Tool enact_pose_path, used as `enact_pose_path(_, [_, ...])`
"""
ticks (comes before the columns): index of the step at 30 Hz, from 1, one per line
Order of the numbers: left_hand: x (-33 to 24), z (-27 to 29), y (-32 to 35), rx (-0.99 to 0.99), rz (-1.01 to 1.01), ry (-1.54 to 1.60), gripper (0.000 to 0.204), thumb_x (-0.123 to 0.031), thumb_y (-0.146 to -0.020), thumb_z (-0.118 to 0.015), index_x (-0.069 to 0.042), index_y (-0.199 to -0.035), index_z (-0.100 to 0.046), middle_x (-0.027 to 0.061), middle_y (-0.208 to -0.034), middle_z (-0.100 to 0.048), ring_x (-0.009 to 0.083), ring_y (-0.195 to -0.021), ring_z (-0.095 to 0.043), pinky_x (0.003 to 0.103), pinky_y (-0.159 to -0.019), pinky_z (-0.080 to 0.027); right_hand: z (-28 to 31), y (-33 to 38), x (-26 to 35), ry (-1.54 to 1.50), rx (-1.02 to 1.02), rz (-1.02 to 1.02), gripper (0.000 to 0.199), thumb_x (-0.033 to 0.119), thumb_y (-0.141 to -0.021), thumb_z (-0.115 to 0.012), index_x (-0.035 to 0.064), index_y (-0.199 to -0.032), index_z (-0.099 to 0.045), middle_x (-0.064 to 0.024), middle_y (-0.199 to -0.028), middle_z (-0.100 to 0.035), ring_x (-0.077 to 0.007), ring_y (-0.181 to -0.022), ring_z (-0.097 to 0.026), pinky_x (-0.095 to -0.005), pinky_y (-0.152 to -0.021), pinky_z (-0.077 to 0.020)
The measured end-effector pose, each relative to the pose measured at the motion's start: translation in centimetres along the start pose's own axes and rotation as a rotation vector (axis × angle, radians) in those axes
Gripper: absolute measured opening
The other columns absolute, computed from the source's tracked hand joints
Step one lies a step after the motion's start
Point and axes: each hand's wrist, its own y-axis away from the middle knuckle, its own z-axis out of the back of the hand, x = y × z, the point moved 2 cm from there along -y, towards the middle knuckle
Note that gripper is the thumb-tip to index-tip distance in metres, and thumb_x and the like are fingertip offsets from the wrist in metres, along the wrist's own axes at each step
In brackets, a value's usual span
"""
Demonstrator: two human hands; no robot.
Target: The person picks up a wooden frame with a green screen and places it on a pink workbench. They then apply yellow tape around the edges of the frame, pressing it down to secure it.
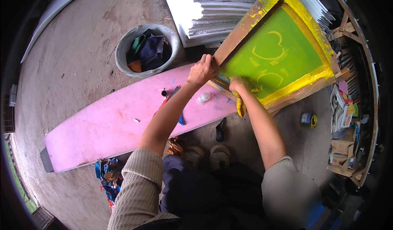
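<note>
The left hand (200,71) closed its grip on the wooden edge of the screen-printing frame (275,50), which rested on the pink worktop (118,119). The right hand (237,84) clutched a yellow rag (240,106) against the green mesh.

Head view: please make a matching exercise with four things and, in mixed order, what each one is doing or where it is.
Things:
1. left hand
2. right hand
3. grey bucket
4. pink board

States:
a. holds dark cloths
b. grips the corner of the wooden frame
c. lies under the frame's near edge
d. presses a yellow rag on the green screen

Pairs: 1-b, 2-d, 3-a, 4-c
</note>
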Motion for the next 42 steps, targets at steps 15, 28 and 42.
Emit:
enact_pose_path(15, [-1.1,-1.4,0.5,0.023,0.102,-0.15,0.048,-0.021,-0.071,-0.068,-0.004,-0.102,-0.035,0.0116,-0.099,-0.042,0.0315,-0.095,-0.051,0.041,-0.066,-0.053,-2.4,-1.6,0.9,0.079,-0.269,-0.263,0.019,0.01,-0.084,-0.051,0.0089,-0.092,-0.069,-0.0076,-0.09,-0.068,-0.0274,-0.086,-0.065,-0.044,-0.071,-0.0525])
enact_pose_path(28, [-1.4,-1.8,0.4,0.02,0.235,-0.196,0.049,-0.014,-0.072,-0.069,-0.004,-0.102,-0.032,0.0161,-0.099,-0.044,0.0359,-0.089,-0.057,0.043,-0.068,-0.053,-2.8,-0.7,-1.7,0.141,-0.493,0.265,0.018,0.007,-0.076,-0.051,0.0061,-0.074,-0.069,-0.0166,-0.075,-0.065,-0.0278,-0.072,-0.066,-0.038,-0.059,-0.0493])
enact_pose_path(42, [-2.1,-2.7,0.2,0.034,0.28,-0.263,0.054,-0.01,-0.068,-0.072,-0.002,-0.101,-0.03,0.019,-0.099,-0.044,0.0395,-0.086,-0.057,0.043,-0.07,-0.052,-4.7,-1.1,-4.0,0.267,-0.654,0.544,0.013,0.008,-0.071,-0.054,0.0056,-0.064,-0.064,-0.0148,-0.062,-0.063,-0.0263,-0.06,-0.065,-0.0377,-0.055,-0.0482])
